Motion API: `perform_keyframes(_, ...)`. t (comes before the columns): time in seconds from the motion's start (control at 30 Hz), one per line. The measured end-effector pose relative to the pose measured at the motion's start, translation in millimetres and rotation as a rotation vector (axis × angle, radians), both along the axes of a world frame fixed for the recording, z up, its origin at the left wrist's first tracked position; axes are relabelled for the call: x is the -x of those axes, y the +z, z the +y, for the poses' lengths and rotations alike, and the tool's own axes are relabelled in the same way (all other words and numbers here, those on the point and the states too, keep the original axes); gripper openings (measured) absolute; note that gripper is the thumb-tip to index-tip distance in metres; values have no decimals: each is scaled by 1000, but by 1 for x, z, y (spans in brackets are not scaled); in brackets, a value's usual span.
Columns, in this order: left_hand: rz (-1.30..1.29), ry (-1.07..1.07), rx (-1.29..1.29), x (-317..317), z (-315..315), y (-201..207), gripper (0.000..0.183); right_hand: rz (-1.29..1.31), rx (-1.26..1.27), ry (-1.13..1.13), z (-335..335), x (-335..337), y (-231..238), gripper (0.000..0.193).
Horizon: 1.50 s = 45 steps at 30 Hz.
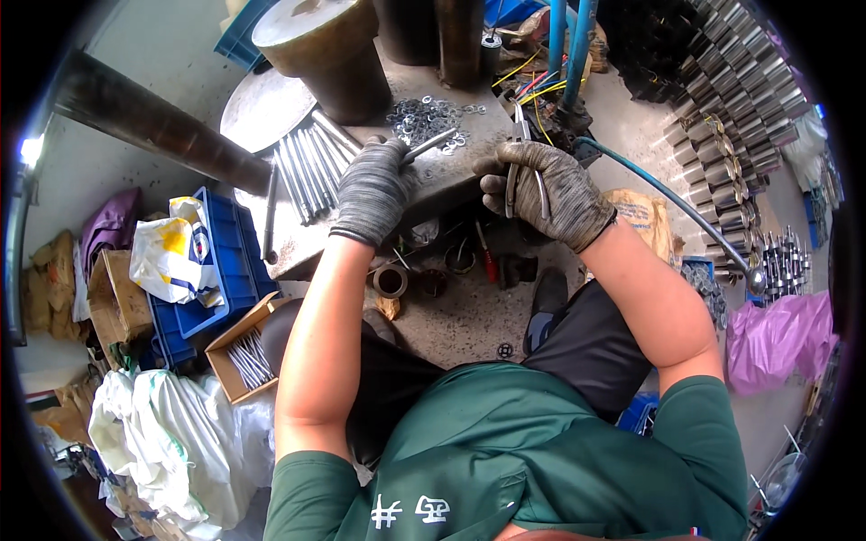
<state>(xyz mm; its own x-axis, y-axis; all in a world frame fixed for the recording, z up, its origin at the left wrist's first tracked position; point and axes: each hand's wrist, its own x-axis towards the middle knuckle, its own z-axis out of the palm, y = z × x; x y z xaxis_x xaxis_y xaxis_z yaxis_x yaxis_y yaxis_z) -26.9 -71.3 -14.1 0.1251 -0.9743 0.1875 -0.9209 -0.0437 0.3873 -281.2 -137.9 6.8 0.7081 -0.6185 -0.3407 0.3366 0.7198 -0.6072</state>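
My left hand [372, 191], in a grey knitted glove, is closed around a metal rod [431, 145]. The rod's free end points right, over the worktable [451, 176]. In my right hand [557, 191], gloved the same way, is a pair of pliers [520, 129] with the jaws pointing away from me. Its handles run down through my fingers. Beyond the rod lies a pile of small metal rings [424, 117], some of them scattered singly. Several more metal rods [302, 176] lie side by side to the left of my left hand.
A heavy flanged metal cylinder [338, 68] stands at the back of the table. A dark pipe [162, 122] slants in from the left. Blue crates [236, 248] and a cardboard box of rods [244, 361] sit at left. A blue hose [667, 185] arcs past my right arm toward stacked metal cylinders [722, 171].
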Motion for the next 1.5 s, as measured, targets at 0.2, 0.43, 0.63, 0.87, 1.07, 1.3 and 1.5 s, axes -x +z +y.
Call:
perform_keyframes(0.2, 208, 111, 141, -9, -6, -10, 15, 27, -86, 56, 6, 0, 19, 23)
perform_keyframes(0.43, 1264, 216, -30, -9, 6, 19, 9, 476, 718, 165, 9, -5, 13, 45)
perform_keyframes(0.63, 1792, 305, -49, -3, 22, 16, 10, 817, 1972, -27, 15, -10, 22, 62)
perform_keyframes(0.87, 1966, 242, -205, -5, 36, 9, 9, 786, 2127, -156, 16, -19, 25, 53)
perform_keyframes(1.07, 1977, 282, -204, 0, 41, 15, 12, 811, 2105, -92, 17, -23, 23, 51)
perform_keyframes(1.3, 1987, 264, -205, 2, 42, 17, 11, 813, 2085, -20, 20, -23, 25, 57)
perform_keyframes(1.5, 1825, 270, -156, 5, 43, 21, 17, 945, 1941, -1, 27, -27, 26, 47)
